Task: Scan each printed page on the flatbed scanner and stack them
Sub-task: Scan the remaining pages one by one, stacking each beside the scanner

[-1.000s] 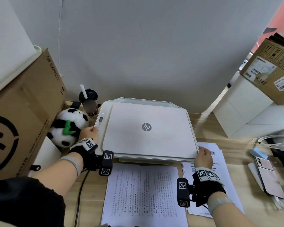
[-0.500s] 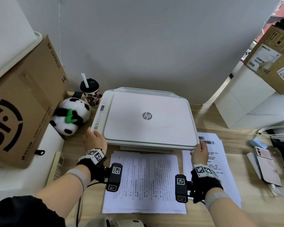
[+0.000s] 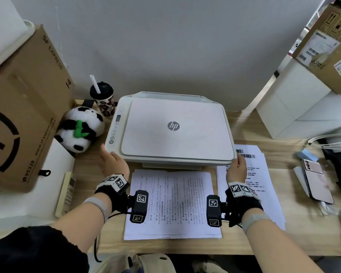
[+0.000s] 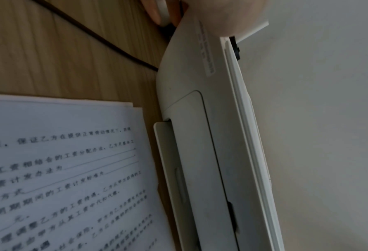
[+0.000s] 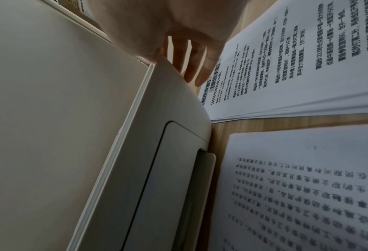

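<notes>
From the head view I see the flatbed scanner at the centre of the wooden desk, its lid down flat. My left hand sits at the front left corner; the head view shows only its back, and the left wrist view, dim and soft, cuts off all but the fingertips at the top edge, which lie against the corner beside a dark cable, so I cannot tell whether they grasp the housing or only touch it. My right hand sits at the front right corner; in the right wrist view its fingers run straight and slightly spread down the side of the housing, relaxed, holding nothing, with the thumb hidden. One pile of printed pages lies on the desk directly in front of the scanner, between my wrists; its text is too blurred to read in either wrist view. A second stack of printed pages lies to the right, fanned at the edges, its near left part covered by my right wrist and its top left corner tucked behind the scanner corner. A panda plush and a lidded cup with straw stand left of the scanner, the cup partly hidden behind it, and a cardboard box is cut off by the left frame edge
</notes>
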Tool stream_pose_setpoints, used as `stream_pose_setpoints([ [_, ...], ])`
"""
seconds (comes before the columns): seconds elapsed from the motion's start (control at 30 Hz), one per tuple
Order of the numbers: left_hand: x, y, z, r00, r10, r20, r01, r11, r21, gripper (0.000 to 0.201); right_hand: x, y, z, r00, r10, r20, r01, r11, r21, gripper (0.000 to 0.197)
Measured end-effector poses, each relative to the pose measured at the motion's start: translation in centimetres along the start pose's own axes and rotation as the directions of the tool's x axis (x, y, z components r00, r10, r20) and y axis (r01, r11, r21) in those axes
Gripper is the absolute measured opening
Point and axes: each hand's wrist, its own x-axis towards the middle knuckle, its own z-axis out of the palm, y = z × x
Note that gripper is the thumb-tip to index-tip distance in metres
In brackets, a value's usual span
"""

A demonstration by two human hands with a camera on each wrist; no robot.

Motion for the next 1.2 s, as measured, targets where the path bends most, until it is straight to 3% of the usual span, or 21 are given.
stream_pose_setpoints([
  [1.2, 0.24, -0.65, 0.19, 1.000, 0.014, 0.006, -0.014, 1.000, -0.014, 0.048, -0.13, -0.37, -0.08, 1.000, -0.022, 0.000, 0.022, 0.999, -0.029, 0.037],
])
